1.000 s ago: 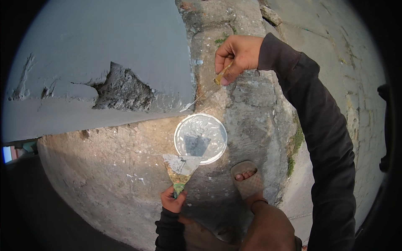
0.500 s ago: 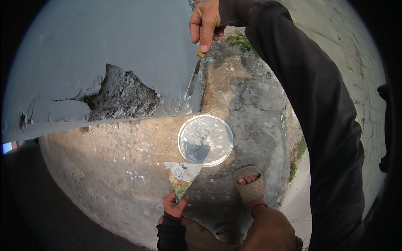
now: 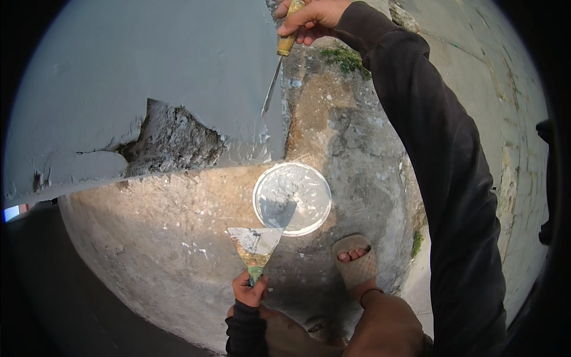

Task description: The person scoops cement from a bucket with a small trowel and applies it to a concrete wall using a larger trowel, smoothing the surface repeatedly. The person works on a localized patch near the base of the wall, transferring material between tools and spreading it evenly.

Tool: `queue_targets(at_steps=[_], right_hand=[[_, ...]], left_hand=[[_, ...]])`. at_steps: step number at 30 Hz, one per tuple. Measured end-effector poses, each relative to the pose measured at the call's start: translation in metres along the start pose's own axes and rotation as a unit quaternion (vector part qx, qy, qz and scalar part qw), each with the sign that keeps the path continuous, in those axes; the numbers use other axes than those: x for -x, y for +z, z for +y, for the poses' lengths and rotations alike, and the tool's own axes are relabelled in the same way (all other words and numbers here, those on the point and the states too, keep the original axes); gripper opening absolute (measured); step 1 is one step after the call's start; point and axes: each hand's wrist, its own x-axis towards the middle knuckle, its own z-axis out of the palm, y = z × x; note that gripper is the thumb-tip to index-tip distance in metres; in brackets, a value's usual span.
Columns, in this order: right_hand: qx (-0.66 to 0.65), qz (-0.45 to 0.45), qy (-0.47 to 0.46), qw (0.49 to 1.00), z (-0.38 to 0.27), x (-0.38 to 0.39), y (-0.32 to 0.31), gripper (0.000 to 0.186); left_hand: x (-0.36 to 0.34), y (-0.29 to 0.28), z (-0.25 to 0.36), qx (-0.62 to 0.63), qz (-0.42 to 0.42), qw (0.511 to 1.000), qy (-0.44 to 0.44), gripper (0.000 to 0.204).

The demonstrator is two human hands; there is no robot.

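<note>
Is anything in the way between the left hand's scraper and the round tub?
Nothing visible is in the way. The wide scraper in the left hand has one blade corner right by the rim of the round tub; I can't tell if they touch.

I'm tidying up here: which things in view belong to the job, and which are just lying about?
Job:
Slim yellow-handled metal blade, in the right hand
Triangular green-handled metal scraper, in the left hand
Round white-rimmed tub of pale paste
Probably the grey wall, broken in places

Just about:
Green weeds, growing
Beige sandal, worn
</note>
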Motion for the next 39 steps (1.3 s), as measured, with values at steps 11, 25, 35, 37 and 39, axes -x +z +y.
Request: queue_targets(at_steps=[11,25,35,37,39], right_hand=[[0.014,0.342,-0.111,0.933,0.038,0.200,0.127,0.034],[0.093,0.395,-0.167,0.899,0.048,0.202,0.244,0.027],[0.037,0.310,-0.101,0.945,0.062,0.194,0.255,0.058],[0.099,0.298,-0.148,0.938,0.063,0.194,0.268,0.061],[0.126,0.289,-0.163,0.935,0.064,0.192,0.285,0.065]], left_hand=[[0.003,0.012,-0.008,0.058,0.039,0.995,0.067,0.011],[0.035,0.002,-0.020,0.050,0.027,0.995,0.079,0.009],[0.037,-0.006,-0.029,0.030,0.039,0.993,0.103,0.013],[0.037,-0.007,-0.029,0.029,0.041,0.994,0.096,0.012],[0.037,-0.007,-0.030,0.033,0.039,0.995,0.089,0.011]])
